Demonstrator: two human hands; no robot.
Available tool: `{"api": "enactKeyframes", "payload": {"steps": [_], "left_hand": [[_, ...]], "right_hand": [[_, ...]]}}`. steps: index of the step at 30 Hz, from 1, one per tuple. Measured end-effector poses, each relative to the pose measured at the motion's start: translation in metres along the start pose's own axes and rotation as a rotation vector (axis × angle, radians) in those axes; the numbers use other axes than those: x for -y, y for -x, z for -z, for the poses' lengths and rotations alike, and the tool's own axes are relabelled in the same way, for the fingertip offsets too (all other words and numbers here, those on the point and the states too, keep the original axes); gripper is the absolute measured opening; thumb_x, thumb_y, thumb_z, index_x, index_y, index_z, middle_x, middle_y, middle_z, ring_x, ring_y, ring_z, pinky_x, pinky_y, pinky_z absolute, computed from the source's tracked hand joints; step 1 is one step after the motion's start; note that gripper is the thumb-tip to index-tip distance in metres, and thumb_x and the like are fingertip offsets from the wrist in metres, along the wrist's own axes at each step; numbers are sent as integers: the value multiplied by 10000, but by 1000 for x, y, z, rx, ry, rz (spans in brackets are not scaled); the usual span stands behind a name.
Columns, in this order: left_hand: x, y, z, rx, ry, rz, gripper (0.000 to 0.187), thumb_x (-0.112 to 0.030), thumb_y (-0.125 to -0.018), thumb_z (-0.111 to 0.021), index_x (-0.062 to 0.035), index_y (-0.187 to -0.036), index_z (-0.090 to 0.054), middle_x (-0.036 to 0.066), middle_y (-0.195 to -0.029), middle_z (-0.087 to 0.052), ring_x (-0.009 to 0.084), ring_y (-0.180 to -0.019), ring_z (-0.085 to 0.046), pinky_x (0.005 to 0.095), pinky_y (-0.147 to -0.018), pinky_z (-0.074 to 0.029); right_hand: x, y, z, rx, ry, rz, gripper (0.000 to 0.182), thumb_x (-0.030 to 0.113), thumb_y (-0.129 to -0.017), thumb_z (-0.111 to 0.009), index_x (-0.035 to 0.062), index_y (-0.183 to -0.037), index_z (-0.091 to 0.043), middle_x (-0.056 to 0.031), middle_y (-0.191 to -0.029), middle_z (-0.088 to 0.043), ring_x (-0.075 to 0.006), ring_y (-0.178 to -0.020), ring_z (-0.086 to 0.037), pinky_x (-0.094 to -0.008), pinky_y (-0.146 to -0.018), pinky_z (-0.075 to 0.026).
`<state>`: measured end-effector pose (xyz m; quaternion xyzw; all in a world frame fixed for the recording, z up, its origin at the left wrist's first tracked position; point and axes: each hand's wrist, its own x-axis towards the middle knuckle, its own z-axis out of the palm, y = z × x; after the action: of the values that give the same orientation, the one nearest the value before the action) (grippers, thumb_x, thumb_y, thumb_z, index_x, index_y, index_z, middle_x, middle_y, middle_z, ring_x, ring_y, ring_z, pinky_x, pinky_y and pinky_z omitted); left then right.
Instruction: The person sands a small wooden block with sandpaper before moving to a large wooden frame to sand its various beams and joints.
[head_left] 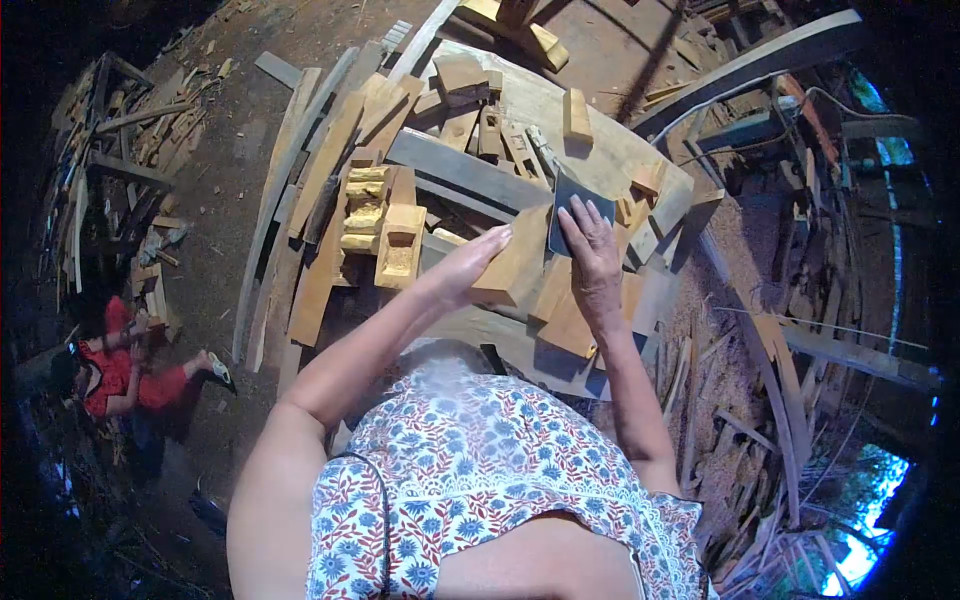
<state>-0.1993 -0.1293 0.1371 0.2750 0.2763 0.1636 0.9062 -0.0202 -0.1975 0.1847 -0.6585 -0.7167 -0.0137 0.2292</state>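
Note:
A pale brown wooden block [520, 262] lies tilted on the cluttered work surface in front of me. My left hand [467, 268] grips its left end, thumb and fingers pressed together against the wood. Against the block's right end stands a dark sheet of sandpaper [570, 190]. My right hand [594, 250] holds this sheet under its fingers, the palm partly hiding it. Just left of my left hand sits a notched wooden block [402, 245] with a rectangular recess. Below my right hand lies another smooth block [566, 325].
Several planks [310, 170] lean along the left of the work surface. A grey beam [465, 168] crosses behind the block. One small block [576, 115] stands on a broad board [620, 150]. Scrap wood and shavings [735, 250] cover the right. A person in red [130, 375] sits at far left.

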Motion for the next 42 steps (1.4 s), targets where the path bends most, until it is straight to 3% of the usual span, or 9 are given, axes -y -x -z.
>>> {"api": "enactKeyframes", "payload": {"steps": [7, 8, 11, 15, 18, 22, 28, 32, 42], "left_hand": [[-10, 5, 0, -124, -71, 129, 390, -406, -927, -350, -167, -1230, -407, 44, -1067, -528, 154, -856, -591, 328, -524, -541], [-5, 3, 7, -43, -141, 82, 386, -362, -937, -337, -141, -1248, -392, 60, -1103, -523, 150, -950, -563, 319, -649, -541], [11, 5, 7, 85, -188, -23, 458, -382, -941, -347, -145, -1332, -326, 46, -1095, -516, 112, -845, -569, 236, -602, -505], [-17, 26, -14, 16, 54, 161, 456, -323, -945, -356, -109, -1344, -299, 29, -1175, -481, 111, -962, -538, 261, -789, -476], [1, 8, 3, -8, 227, 32, 450, -317, -941, -373, -111, -1336, -310, 28, -1158, -496, 104, -947, -546, 248, -775, -478], [-2, 5, 2, 1, 62, -115, 400, -341, -939, -379, -106, -1260, -413, 31, -1114, -534, 117, -924, -556, 276, -744, -484], [-5, 28, -3, -46, -130, 45, 584, -562, -864, -380, -130, -1256, -416, 67, -1182, -512, 161, -1022, -537, 340, -821, -476], [6, 16, 7, 162, 523, 115, 560, -564, -854, -400, -121, -1187, -480, 61, -1029, -579, 177, -892, -579, 349, -774, -493], [-12, 11, 16, 44, 544, 21, 612, -586, -849, -373, -70, -1151, -503, 114, -1047, -578, 219, -953, -574, 369, -838, -486]], "right_hand": [[45, 20, 6, 124, -137, 216, 503, -62, -705, -504, 161, -1152, -564, -81, -1276, -473, -277, -1201, -421, -426, -1020, -293], [26, 15, -3, 63, -124, 193, 499, -63, -702, -499, 157, -1145, -567, -84, -1269, -480, -279, -1186, -437, -424, -1016, -298], [-75, 2, -19, 73, -386, -267, 565, -115, -668, -465, 115, -1178, -539, -111, -1221, -518, -299, -1118, -485, -376, -956, -349], [-12, -3, 30, -16, -419, -783, 577, -140, -681, -448, 87, -1208, -505, -118, -1208, -527, -304, -1094, -497, -368, -931, -363], [38, -12, 20, -172, -294, -20, 543, -110, -747, -450, 86, -1253, -459, -110, -1263, -483, -287, -1173, -445, -398, -995, -323], [61, 1, -3, -65, -235, -65, 520, -42, -743, -512, 130, -1234, -489, -96, -1316, -424, -305, -1231, -374, -457, -1028, -250], [75, 11, -10, -11, -224, 107, 495, -19, -726, -535, 132, -1197, -528, -97, -1311, -431, -321, -1218, -388, -463, -1018, -260], [88, 23, -12, 28, -378, 125, 495, 21, -721, -560, 150, -1197, -523, -96, -1304, -439, -315, -1212, -399, -457, -1017, -266], [80, 11, -21, 290, -332, 122, 594, 34, -725, -595, 155, -1283, -427, -120, -1408, -261, -343, -1305, -212, -477, -1046, -206]]}}
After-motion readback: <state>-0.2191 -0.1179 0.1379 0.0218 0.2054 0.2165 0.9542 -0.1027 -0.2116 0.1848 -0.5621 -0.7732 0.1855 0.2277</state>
